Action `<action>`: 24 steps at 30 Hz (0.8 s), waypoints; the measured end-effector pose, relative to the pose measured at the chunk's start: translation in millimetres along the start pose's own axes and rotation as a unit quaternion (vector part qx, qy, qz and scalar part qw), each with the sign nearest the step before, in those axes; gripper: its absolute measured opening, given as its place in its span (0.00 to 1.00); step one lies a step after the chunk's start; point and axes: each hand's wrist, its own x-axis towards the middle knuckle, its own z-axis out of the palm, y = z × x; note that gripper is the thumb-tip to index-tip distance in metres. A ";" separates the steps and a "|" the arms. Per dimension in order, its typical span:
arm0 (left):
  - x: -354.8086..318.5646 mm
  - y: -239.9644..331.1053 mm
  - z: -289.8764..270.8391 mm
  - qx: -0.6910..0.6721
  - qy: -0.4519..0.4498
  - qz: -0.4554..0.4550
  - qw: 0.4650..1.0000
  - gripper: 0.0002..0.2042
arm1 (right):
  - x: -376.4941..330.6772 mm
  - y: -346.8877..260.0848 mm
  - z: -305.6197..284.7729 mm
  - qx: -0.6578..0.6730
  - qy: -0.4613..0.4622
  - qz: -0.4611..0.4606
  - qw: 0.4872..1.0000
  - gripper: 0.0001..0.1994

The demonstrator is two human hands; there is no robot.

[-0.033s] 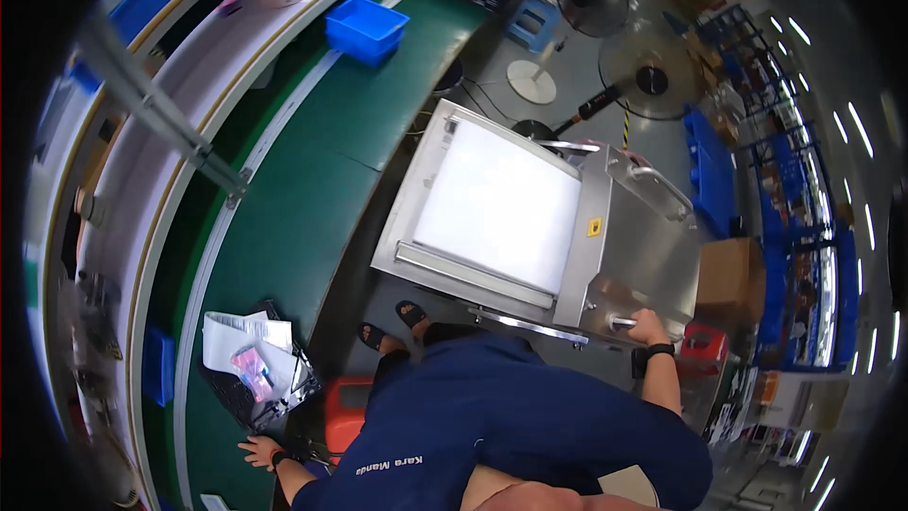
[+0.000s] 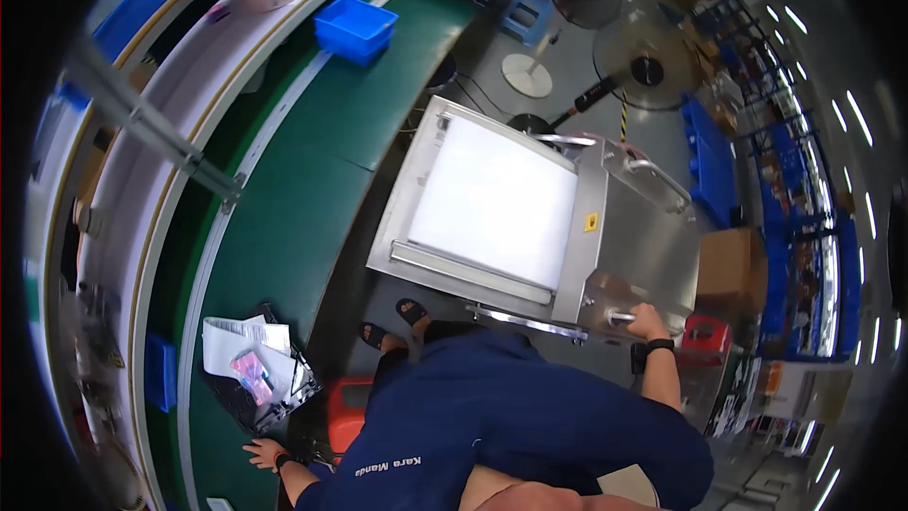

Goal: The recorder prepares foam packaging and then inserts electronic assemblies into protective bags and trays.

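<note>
My left hand (image 2: 265, 454) rests with spread fingers on the green work surface (image 2: 284, 237), holding nothing. Just beyond it lie a black plastic bag (image 2: 227, 385), white printed sheets (image 2: 224, 343) and a small pink packet (image 2: 251, 374). On the right, my right hand (image 2: 649, 322) is closed around a metal handle (image 2: 619, 317) on the near side of a stainless-steel machine (image 2: 643, 237). The machine has a flat bed with a bright white panel (image 2: 497, 199) to the left of its metal hood. The fingertips on the handle are partly hidden.
A blue bin (image 2: 355, 30) stands farther along the green surface. Two fans (image 2: 647, 71) and a blue stool (image 2: 527, 18) are beyond the machine. A cardboard box (image 2: 730, 268) and a red case (image 2: 707, 336) stand at right. A red stool (image 2: 346, 414) is beside my left arm.
The view has shifted slightly, so the surroundings sit a little differently in the picture. Both hands keep their places on the green surface and the handle.
</note>
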 end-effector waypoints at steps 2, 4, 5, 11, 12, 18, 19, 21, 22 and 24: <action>12.3 -14.4 0.4 0.034 0.004 0.048 0.998 0.28 | 12.5 8.8 11.3 0.012 -0.011 0.003 1.000 0.09; 13.0 -19.5 -2.7 0.026 -0.013 0.061 0.998 0.29 | 18.4 -6.4 0.5 -0.024 -0.066 0.026 0.997 0.11; 13.3 -20.4 -6.0 0.013 -0.027 0.059 0.998 0.30 | 16.1 -42.0 -26.7 -0.086 -0.101 0.060 0.989 0.13; -8.7 4.0 -28.9 0.005 -0.146 0.084 0.986 0.34 | 87.4 -169.3 -59.8 0.234 0.123 -0.190 0.946 0.17; -7.9 2.0 -30.2 0.001 -0.145 0.083 0.986 0.34 | 117.2 -187.5 -49.0 0.238 0.113 -0.199 0.944 0.20; 16.5 -26.4 -43.0 0.039 -0.216 0.168 0.961 0.41 | 251.6 -267.2 6.6 0.143 0.158 -0.173 0.962 0.45; 6.4 -25.9 -47.3 0.022 -0.210 0.192 0.958 0.38 | 263.4 -274.3 2.7 0.169 0.131 -0.157 0.964 0.50; -5.1 -39.9 -50.8 0.019 -0.211 0.238 0.948 0.36 | 283.0 -282.3 -2.9 0.178 0.165 -0.143 0.960 0.51; -9.8 -41.8 -54.0 0.023 -0.213 0.287 0.934 0.33 | 291.7 -287.0 -5.2 0.186 0.195 -0.121 0.955 0.51; -37.3 -38.8 -63.0 0.009 -0.250 0.239 0.938 0.31 | 308.5 -277.2 -7.3 0.184 0.211 -0.110 0.954 0.53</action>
